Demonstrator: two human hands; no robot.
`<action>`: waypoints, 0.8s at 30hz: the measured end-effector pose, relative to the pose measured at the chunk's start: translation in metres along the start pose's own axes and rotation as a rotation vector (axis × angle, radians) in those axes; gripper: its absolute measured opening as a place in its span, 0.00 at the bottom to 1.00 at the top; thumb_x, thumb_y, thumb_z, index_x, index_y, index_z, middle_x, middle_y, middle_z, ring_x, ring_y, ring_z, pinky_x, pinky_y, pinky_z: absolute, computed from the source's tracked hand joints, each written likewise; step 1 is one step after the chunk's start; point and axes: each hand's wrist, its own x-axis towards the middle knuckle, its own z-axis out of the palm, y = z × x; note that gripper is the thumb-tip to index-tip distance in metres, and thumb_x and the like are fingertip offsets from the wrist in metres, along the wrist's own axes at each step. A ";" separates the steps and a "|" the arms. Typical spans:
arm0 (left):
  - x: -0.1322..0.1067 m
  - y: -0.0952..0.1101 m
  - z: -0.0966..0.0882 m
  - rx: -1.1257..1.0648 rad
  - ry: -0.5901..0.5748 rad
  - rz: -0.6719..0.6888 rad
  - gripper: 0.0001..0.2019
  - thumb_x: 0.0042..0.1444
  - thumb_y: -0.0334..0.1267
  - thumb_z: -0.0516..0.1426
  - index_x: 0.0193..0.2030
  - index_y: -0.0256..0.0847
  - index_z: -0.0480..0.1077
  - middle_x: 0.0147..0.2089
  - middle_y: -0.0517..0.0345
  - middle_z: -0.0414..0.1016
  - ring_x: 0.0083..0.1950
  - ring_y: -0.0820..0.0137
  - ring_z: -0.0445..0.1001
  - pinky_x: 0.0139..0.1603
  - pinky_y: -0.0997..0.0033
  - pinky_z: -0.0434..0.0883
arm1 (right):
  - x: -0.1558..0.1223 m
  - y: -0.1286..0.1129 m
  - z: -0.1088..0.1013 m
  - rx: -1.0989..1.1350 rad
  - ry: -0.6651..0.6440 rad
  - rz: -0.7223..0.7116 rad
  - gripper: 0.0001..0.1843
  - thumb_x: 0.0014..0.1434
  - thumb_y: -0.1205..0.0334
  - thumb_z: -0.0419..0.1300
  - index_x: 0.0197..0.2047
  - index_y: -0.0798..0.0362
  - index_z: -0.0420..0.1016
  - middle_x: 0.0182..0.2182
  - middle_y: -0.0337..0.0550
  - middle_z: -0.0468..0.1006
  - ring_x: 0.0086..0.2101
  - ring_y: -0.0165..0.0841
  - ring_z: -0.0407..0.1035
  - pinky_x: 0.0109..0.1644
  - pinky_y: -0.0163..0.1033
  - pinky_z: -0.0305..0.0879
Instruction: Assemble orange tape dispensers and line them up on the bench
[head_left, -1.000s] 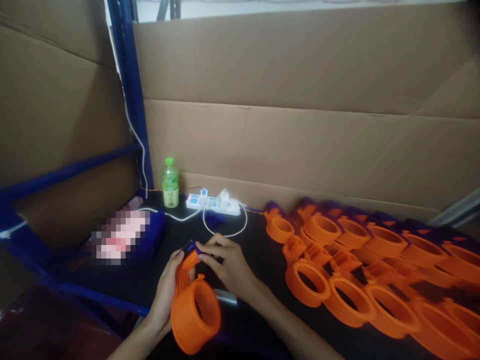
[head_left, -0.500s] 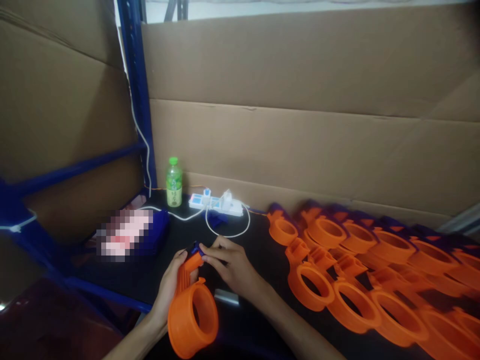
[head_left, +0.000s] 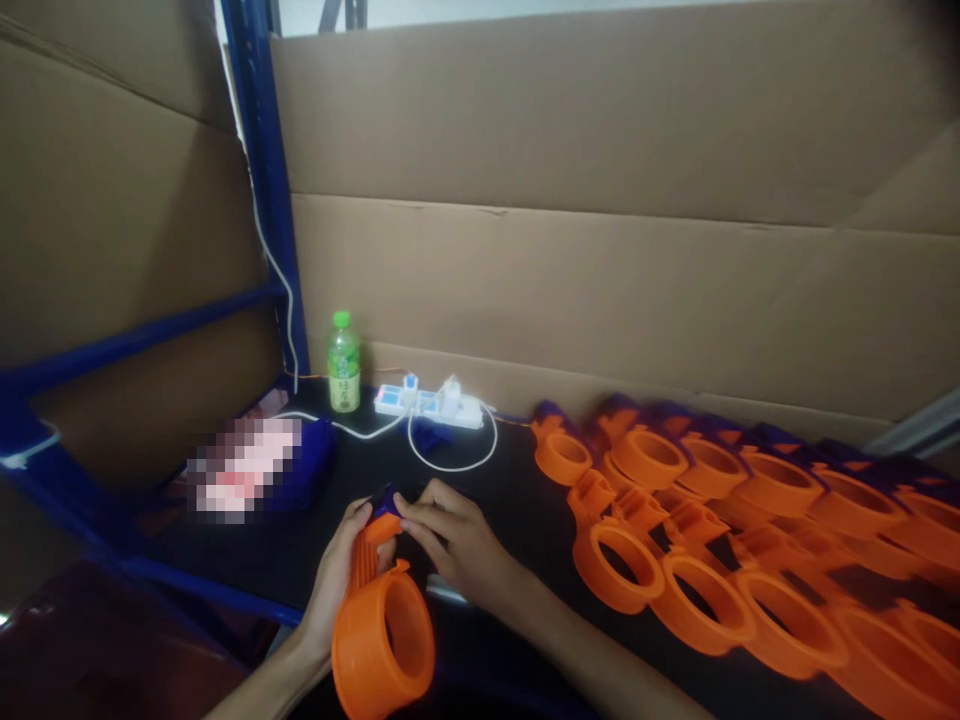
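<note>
left hand [head_left: 336, 575] wrapped round orange ring part [head_left: 382, 645], above table [head_left: 517, 500] edge | right hand [head_left: 450, 540] pinching small blue piece [head_left: 386, 500] at handle tip | best to steady handle, press squarely

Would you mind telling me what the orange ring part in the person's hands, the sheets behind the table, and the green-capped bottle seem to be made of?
The orange ring part, gripped by the left hand, looks like moulded plastic: even colour, matte with a soft sheen. The sheets look like brown cardboard, dull, with creases and seams. The bottle seems to be clear plastic, as its liquid shows through; blur leaves this uncertain.
</note>
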 end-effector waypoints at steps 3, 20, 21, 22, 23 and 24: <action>0.001 -0.001 0.000 0.022 -0.020 0.045 0.10 0.53 0.41 0.64 0.40 0.41 0.72 0.27 0.63 0.74 0.25 0.74 0.71 0.29 0.76 0.69 | -0.002 -0.001 -0.001 -0.015 -0.022 -0.007 0.18 0.69 0.59 0.53 0.59 0.48 0.71 0.36 0.43 0.70 0.34 0.28 0.67 0.38 0.33 0.68; -0.014 0.004 0.016 0.127 -0.284 -0.016 0.18 0.62 0.46 0.57 0.52 0.37 0.74 0.42 0.46 0.82 0.43 0.57 0.79 0.44 0.61 0.75 | 0.002 -0.002 -0.011 -0.153 0.289 -0.060 0.16 0.65 0.65 0.57 0.55 0.45 0.76 0.34 0.41 0.73 0.30 0.26 0.67 0.32 0.31 0.67; -0.013 0.004 0.017 0.142 -0.305 -0.021 0.18 0.62 0.47 0.56 0.52 0.37 0.74 0.42 0.46 0.82 0.42 0.58 0.80 0.42 0.62 0.76 | 0.001 -0.003 -0.011 -0.171 0.269 -0.073 0.16 0.65 0.65 0.57 0.54 0.45 0.76 0.35 0.42 0.73 0.31 0.26 0.68 0.32 0.30 0.67; -0.013 0.005 0.017 0.141 -0.320 -0.041 0.19 0.62 0.48 0.55 0.51 0.36 0.74 0.41 0.45 0.82 0.41 0.58 0.80 0.40 0.62 0.76 | 0.001 -0.005 -0.011 -0.174 0.251 -0.095 0.15 0.65 0.65 0.57 0.53 0.45 0.77 0.36 0.42 0.74 0.32 0.26 0.69 0.34 0.31 0.68; -0.013 0.005 0.016 0.120 -0.326 -0.066 0.19 0.62 0.48 0.55 0.49 0.35 0.75 0.39 0.45 0.82 0.39 0.59 0.80 0.39 0.63 0.76 | 0.001 -0.008 -0.011 -0.162 0.234 -0.123 0.15 0.65 0.65 0.57 0.53 0.45 0.77 0.37 0.43 0.75 0.34 0.27 0.70 0.36 0.31 0.69; -0.013 0.005 0.016 0.085 -0.320 -0.084 0.19 0.62 0.49 0.56 0.46 0.34 0.76 0.36 0.46 0.82 0.36 0.60 0.80 0.39 0.63 0.76 | 0.003 -0.011 -0.011 -0.139 0.216 -0.150 0.16 0.65 0.65 0.56 0.54 0.46 0.76 0.38 0.43 0.76 0.36 0.28 0.71 0.38 0.32 0.69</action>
